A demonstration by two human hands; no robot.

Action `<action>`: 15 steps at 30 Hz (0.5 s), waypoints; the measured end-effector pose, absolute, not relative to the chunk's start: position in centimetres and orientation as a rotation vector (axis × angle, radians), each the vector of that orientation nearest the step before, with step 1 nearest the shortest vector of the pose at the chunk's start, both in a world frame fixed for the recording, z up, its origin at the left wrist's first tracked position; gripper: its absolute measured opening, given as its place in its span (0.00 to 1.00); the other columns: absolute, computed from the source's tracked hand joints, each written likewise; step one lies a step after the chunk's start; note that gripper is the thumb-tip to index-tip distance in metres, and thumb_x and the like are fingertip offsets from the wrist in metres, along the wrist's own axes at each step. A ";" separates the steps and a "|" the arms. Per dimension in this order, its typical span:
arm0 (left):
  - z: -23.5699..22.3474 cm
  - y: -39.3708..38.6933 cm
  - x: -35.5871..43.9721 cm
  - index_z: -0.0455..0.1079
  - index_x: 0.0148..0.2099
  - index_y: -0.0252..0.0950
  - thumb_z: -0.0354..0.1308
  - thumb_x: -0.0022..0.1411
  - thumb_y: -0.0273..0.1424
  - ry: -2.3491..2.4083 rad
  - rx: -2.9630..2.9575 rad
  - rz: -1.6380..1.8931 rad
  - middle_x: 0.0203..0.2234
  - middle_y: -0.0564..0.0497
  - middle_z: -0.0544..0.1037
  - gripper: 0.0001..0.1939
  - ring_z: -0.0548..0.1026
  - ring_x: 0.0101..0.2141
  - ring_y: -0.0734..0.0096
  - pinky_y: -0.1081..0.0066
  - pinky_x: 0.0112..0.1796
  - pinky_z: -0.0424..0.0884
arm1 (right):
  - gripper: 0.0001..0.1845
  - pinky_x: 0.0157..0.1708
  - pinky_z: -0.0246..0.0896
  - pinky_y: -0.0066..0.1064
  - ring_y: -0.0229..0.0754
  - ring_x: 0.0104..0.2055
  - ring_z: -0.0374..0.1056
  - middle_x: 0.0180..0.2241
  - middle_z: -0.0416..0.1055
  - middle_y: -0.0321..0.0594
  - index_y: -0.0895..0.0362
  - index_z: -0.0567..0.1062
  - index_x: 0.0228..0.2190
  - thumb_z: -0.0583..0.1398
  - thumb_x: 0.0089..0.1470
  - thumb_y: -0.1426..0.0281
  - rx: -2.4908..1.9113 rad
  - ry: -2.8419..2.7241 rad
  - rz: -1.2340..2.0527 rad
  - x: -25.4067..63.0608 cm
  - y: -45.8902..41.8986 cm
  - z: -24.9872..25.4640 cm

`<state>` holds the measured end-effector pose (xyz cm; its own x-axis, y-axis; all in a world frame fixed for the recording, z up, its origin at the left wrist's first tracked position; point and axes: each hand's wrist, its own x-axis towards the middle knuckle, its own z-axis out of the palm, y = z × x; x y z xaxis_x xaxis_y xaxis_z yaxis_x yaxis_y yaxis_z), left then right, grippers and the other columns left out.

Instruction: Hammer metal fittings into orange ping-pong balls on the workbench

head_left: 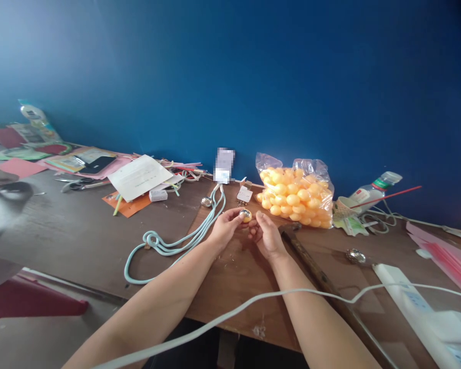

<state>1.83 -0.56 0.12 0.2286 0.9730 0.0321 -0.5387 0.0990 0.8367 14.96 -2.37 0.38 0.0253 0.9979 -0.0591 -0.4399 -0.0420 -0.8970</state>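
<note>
While the left hand (230, 224) pinches the shiny ball (246, 216), the right hand (265, 233) curls just beside it.

Both bare forearms reach in from the near edge, angling toward each other so that the hands meet around the middle of the scene, close but slightly apart. The left hand (228, 225) is at the end of a forearm slanting far and to the right, its thumb and fingers closed in a pinch. The right hand (267, 236), its forearm slanting far and to the left, is turned palm inward, with the thumb raised and the fingers curled toward the left hand.
</note>
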 end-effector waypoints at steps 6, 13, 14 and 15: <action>-0.1 -0.5 1.9 0.73 0.45 0.31 0.67 0.52 0.35 0.687 0.955 1.241 0.39 0.44 0.79 0.20 0.77 0.37 0.66 0.58 0.46 0.72 | 0.21 0.17 0.58 0.24 0.31 0.18 0.58 0.20 0.67 0.28 0.55 0.68 0.30 0.70 0.40 0.58 -1.032 -0.856 1.335 14.8 -2.4 0.6; -0.6 -0.3 1.7 0.74 0.45 0.31 0.66 0.52 0.33 0.799 1.063 1.267 0.39 0.43 0.79 0.18 0.77 0.39 0.63 0.59 0.46 0.72 | 0.22 0.18 0.60 0.27 0.34 0.19 0.60 0.20 0.67 0.29 0.54 0.67 0.31 0.69 0.41 0.56 -1.066 -0.936 1.306 14.6 -2.4 0.2; -0.6 -0.3 1.7 0.74 0.45 0.31 0.66 0.52 0.34 0.788 1.048 1.265 0.39 0.43 0.79 0.18 0.77 0.39 0.63 0.59 0.46 0.72 | 0.22 0.18 0.60 0.27 0.35 0.19 0.60 0.20 0.67 0.29 0.54 0.67 0.31 0.69 0.41 0.56 -1.070 -0.936 1.301 14.5 -2.3 0.2; -0.6 -0.3 1.7 0.73 0.45 0.31 0.66 0.53 0.34 0.767 1.020 1.260 0.40 0.43 0.79 0.18 0.77 0.39 0.64 0.59 0.47 0.72 | 0.22 0.18 0.60 0.28 0.35 0.19 0.60 0.19 0.66 0.28 0.53 0.67 0.31 0.69 0.41 0.55 -1.072 -0.937 1.290 14.5 -2.3 0.1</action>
